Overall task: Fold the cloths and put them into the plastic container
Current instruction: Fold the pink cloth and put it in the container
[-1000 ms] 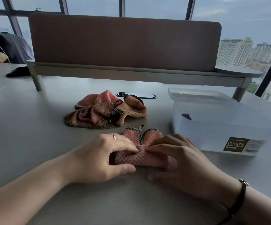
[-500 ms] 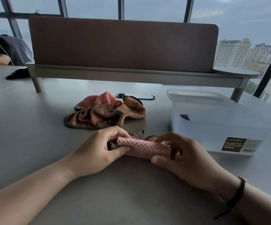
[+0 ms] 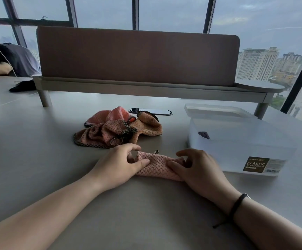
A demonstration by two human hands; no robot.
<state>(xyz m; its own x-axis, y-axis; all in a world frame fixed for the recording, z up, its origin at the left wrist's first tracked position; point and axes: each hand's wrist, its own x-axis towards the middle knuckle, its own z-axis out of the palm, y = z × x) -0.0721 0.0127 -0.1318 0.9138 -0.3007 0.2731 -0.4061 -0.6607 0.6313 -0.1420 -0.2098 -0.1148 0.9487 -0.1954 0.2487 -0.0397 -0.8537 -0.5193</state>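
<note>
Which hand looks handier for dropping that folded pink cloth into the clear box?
Probably the right hand: it holds the pink cloth at the end nearest the plastic container, which sits on that side.

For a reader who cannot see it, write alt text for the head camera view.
Two bare hands, left hand and right hand, grip the ends of a folded pink cloth on a grey table. Behind it lies a crumpled pile of cloths; an open plastic container stands to the right.

bare forearms, no sleeves; black cord bracelet on right wrist.
</note>
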